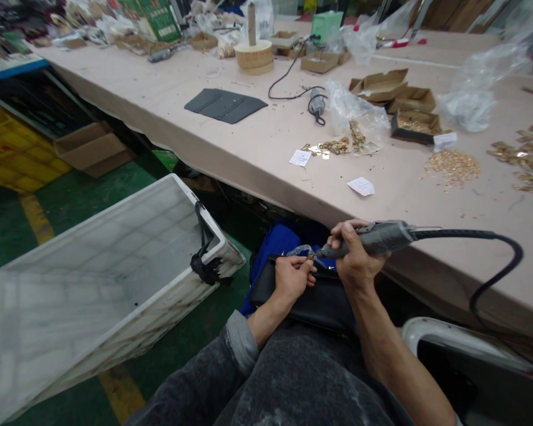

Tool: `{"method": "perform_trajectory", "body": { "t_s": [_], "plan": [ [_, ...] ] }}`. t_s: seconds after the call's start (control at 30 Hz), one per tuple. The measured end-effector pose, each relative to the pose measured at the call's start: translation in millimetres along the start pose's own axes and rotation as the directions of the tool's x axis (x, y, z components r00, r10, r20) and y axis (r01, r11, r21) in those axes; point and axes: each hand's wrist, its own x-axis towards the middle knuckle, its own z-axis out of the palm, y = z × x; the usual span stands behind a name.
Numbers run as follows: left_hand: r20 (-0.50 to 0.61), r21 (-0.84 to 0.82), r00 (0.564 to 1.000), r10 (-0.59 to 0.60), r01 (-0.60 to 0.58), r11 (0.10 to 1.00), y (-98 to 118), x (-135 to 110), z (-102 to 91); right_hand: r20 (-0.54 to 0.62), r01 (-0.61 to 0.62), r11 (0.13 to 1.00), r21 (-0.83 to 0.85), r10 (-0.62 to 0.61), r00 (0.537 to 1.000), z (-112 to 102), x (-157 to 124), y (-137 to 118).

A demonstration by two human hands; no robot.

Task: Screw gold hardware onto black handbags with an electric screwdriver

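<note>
My right hand [357,257] is wrapped round a grey electric screwdriver [384,236] with a thick black cord. The tool lies nearly level, and its tip points left toward my left hand [295,275]. Between the thumb and fingertips of that hand is a small gold-coloured metal fitting [311,257]. The screwdriver's tip is at or very near the fitting; whether they touch is too small to tell. A black leather bag [324,299] rests on my lap beneath both hands, over blue cloth [282,236].
Left of me stands a large white plastic bin [160,260]. Along the table [257,154] lie gold metal pieces [453,165], small cardboard boxes [415,124], plastic bags, a dark panel [224,105] and another corded tool [317,103]. The screwdriver's cord loops at the right.
</note>
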Motion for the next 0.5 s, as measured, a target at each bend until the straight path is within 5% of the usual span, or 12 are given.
{"method": "perform_trajectory", "body": {
  "t_s": [0.27, 0.5],
  "plan": [
    [-0.007, 0.06, 1.0, 0.009, -0.008, 0.998, 5.4, -5.2, -0.9, 0.219, -0.032, 0.995, -0.092, 0.051, 0.974, 1.3, -1.7, -2.6],
    [-0.008, 0.066, 0.999, 0.033, -0.033, 0.997, 8.6, -8.5, -3.3, 0.287, -0.062, 0.994, -0.09, 0.085, 0.954, 0.9, -1.4, 5.4]
  ]
}}
